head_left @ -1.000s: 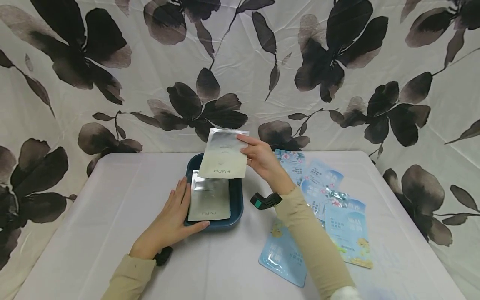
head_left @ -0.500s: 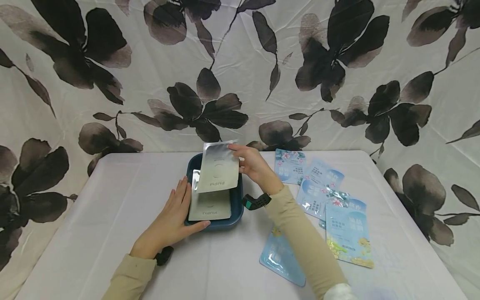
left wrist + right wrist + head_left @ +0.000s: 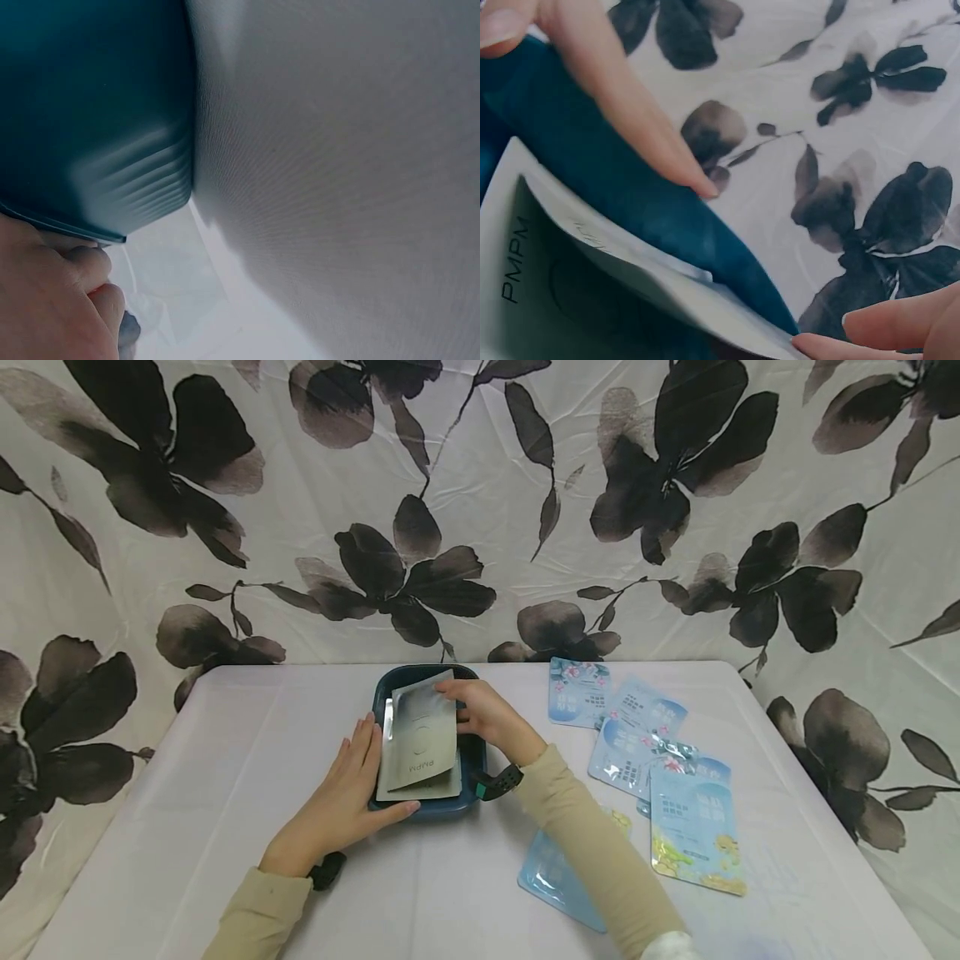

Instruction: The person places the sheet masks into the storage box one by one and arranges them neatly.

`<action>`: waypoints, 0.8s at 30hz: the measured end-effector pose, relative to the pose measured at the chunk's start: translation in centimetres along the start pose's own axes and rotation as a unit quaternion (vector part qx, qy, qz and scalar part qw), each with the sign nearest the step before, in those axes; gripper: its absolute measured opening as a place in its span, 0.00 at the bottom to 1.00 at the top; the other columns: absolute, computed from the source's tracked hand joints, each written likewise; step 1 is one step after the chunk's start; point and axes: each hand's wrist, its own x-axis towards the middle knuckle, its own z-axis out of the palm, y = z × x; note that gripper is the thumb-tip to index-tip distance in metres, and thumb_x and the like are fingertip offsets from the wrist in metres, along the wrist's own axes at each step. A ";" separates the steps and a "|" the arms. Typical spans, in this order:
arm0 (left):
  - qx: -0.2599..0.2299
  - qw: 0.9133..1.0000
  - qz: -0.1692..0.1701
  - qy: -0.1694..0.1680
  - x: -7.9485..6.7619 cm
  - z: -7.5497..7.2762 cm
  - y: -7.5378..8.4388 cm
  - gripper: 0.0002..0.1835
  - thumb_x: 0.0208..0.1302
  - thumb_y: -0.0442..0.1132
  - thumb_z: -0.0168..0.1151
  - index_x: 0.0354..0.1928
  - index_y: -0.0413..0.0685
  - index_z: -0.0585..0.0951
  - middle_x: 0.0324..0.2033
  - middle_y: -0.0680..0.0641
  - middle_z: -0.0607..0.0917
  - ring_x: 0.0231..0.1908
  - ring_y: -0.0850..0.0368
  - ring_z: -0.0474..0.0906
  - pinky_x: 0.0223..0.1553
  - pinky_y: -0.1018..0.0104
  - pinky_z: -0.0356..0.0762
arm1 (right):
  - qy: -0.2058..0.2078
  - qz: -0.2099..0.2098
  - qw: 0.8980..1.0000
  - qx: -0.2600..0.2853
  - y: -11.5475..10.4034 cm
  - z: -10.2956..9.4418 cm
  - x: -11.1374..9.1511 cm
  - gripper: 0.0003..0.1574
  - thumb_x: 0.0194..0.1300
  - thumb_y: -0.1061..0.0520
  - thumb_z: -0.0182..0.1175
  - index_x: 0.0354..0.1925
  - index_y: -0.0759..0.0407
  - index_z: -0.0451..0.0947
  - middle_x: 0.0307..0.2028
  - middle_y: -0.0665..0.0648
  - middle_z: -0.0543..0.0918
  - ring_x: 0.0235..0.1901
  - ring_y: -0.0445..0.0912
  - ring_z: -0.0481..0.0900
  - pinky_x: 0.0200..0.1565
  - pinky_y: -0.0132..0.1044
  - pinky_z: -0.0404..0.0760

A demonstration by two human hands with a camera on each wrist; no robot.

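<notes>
My right hand (image 3: 487,720) pinches a pale silver-green sheet mask packet (image 3: 423,731) printed PMPM by its upper right edge. This packet slants over a second sheet mask packet (image 3: 401,789) of the same look, which lies in a dark blue plastic basin (image 3: 476,752). Along the basin's left side, my left hand (image 3: 330,810) rests with straight fingers, its thumb on the front rim. In the right wrist view, the held packet (image 3: 630,270) stands apart from the one beneath along part of its edge. The left wrist view shows the basin's ribbed outer wall (image 3: 127,172).
Several blue sheet mask packets (image 3: 693,827) lie overlapping to the right of the basin. Another blue packet (image 3: 558,881) lies partly under the right forearm. A floral cloth (image 3: 480,510) hangs behind the white table (image 3: 247,735).
My right hand has lowered the held packet from above the basin's far end, toward me and slightly left, into the basin onto the lower packet. My left hand has stayed put.
</notes>
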 end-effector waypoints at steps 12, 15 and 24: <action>0.001 1.000 0.000 0.002 0.1 0.2 0.1 0.65 0.58 0.72 0.60 0.76 0.32 0.39 0.77 0.37 0.32 0.76 0.45 0.25 0.73 0.41 0.36 | -0.048 0.035 0.998 -0.004 1.6 1.0 0.3 0.33 0.76 0.65 0.43 0.74 0.73 0.51 0.77 0.64 0.48 0.75 0.61 0.47 0.70 0.56 0.58; 0.001 1.000 -0.003 -0.002 0.0 0.1 0.1 0.65 0.58 0.72 0.60 0.76 0.32 0.39 0.77 0.38 0.31 0.76 0.45 0.25 0.73 0.41 0.36 | -0.053 0.040 0.998 -0.012 1.9 1.3 0.3 0.37 0.75 0.63 0.46 0.75 0.72 0.47 0.78 0.63 0.44 0.75 0.57 0.45 0.72 0.54 0.56; 0.001 1.000 0.005 0.014 0.1 0.2 0.0 0.65 0.58 0.72 0.60 0.76 0.31 0.40 0.77 0.37 0.32 0.76 0.44 0.26 0.73 0.41 0.37 | -0.037 0.039 0.997 -0.053 2.6 1.9 0.5 0.38 0.74 0.59 0.50 0.74 0.72 0.51 0.77 0.63 0.45 0.75 0.56 0.45 0.73 0.52 0.51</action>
